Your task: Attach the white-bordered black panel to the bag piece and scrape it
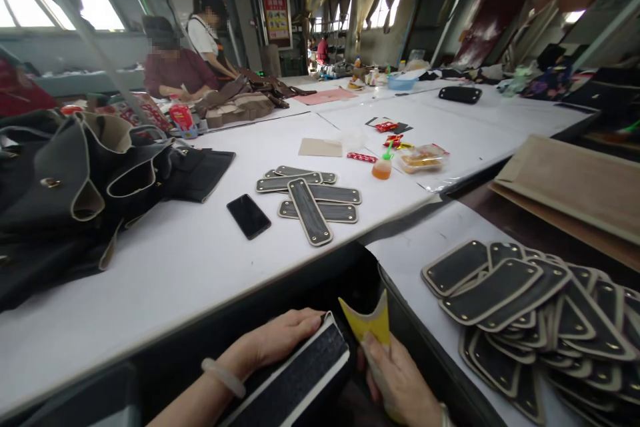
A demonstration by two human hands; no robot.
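the left hand grips a long black leather strip with a cream edge, below the white counter; just right of the strip, the right hand pinches a yellow scraper.

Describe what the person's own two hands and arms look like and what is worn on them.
Both forearms are bare, with no sleeves in view and no gloves. The left hand has a pale, smooth, translucent-looking bangle around the wrist. The right hand shows a light-coloured band at the wrist, mostly cut off by the picture's edge. No rings show on the visible fingers.
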